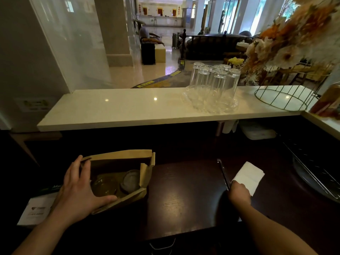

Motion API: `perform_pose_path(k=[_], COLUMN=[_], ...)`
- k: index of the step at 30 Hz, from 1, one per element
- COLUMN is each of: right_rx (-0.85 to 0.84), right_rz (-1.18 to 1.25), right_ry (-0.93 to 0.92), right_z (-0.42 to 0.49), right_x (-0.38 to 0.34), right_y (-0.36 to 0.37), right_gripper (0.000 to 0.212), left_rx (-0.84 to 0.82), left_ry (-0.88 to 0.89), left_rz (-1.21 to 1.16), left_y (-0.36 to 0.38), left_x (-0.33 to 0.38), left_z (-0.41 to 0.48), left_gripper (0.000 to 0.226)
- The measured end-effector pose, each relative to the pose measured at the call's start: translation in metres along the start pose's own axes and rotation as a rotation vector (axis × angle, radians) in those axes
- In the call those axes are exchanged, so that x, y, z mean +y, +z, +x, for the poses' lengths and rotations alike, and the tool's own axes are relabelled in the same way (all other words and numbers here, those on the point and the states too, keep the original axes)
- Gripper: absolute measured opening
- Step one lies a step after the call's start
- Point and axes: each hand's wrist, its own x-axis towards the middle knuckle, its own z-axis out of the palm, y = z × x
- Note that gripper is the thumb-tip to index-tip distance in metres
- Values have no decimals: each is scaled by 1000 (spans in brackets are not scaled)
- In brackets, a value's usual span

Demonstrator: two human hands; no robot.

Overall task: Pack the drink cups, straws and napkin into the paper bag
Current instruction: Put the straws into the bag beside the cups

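A brown paper bag [117,159] stands open on the dark counter at lower left. Inside it I see two lidded drink cups, one clear [104,186] and one with a whitish lid [131,180]. My left hand [79,188] grips the bag's near left rim and holds its mouth open. A folded white napkin [247,176] is pinched in my right hand [239,193] to the right of the bag, a little above the counter. A thin dark straw [223,173] runs beside that hand; whether the hand holds it too I cannot tell.
A pale stone shelf [128,107] runs across above the dark counter. On it stand several upturned glasses on a glass tray [211,103] and a wire basket [283,97] with dried flowers. A wire rack [312,172] sits far right; papers [35,212] lie left of the bag.
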Motion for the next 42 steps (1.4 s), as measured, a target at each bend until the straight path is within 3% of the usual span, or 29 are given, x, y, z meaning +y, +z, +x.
perform_pose_path(k=[10, 20, 26, 33, 37, 42], right_rx=[-82, -42, 39, -52, -252, -243], right_rz=[61, 258, 627, 997, 831, 260], right_ry=[68, -80, -314, -853, -1081, -1263], right_z=[-5, -12, -47, -136, -174, -188], right_x=[-6, -32, -81, -183, -241, -288], right_y=[3, -9, -52, -139, -141, -110], right_gripper=[17, 18, 10, 14, 7, 14], left_rx=[-10, -4, -21, -22, -13, -40], left_ry=[15, 37, 36, 55, 59, 86], left_rz=[7, 20, 32, 41, 49, 51], left_y=[2, -1, -6, -7, -4, -10], left_x=[-4, 1, 12, 2, -8, -13], left_z=[1, -2, -7, -7, -7, -6], left_gripper=[151, 147, 142, 138, 138, 140])
